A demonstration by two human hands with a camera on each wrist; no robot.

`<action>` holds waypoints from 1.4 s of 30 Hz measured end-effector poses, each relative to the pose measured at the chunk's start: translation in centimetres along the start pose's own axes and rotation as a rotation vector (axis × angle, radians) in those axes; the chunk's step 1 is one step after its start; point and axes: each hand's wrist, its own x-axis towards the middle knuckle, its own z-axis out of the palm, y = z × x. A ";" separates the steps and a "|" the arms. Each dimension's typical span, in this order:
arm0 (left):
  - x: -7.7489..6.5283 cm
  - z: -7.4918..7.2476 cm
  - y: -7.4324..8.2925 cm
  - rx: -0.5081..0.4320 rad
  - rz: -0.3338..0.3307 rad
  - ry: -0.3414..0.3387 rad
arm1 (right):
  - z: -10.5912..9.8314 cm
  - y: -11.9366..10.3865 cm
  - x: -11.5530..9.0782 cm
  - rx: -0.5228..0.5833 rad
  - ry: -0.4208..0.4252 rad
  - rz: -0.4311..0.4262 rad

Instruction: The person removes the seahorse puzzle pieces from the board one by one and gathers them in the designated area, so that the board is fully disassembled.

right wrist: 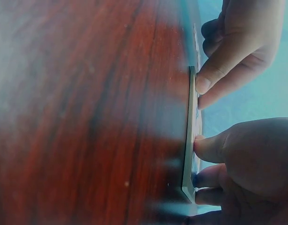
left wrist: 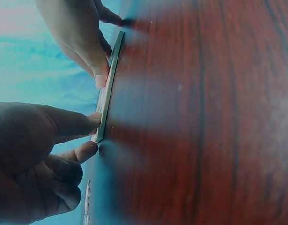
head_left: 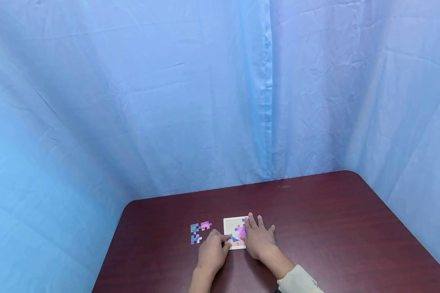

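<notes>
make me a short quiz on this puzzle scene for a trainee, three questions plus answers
1. True or false: the puzzle pieces outside the white frame lie to the person's left of it.
2. In the head view, the fingers of the right hand are: a) balled in a fist, b) spread apart, c) hidden under the frame.
3. How many pieces show outside the frame in the head view?

Key: 1. True. 2. b. 3. Three.
</notes>
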 end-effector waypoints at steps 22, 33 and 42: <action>0.5 0.4 -0.7 -0.105 -0.009 0.062 | 0.0 -0.1 -0.1 0.014 -0.001 0.005; 0.4 -0.6 -0.8 -0.217 -0.022 0.074 | 0.3 0.0 0.0 0.018 -0.004 0.009; -0.5 -1.6 -1.2 -0.252 -0.085 0.056 | 0.1 0.0 0.0 0.012 -0.011 0.006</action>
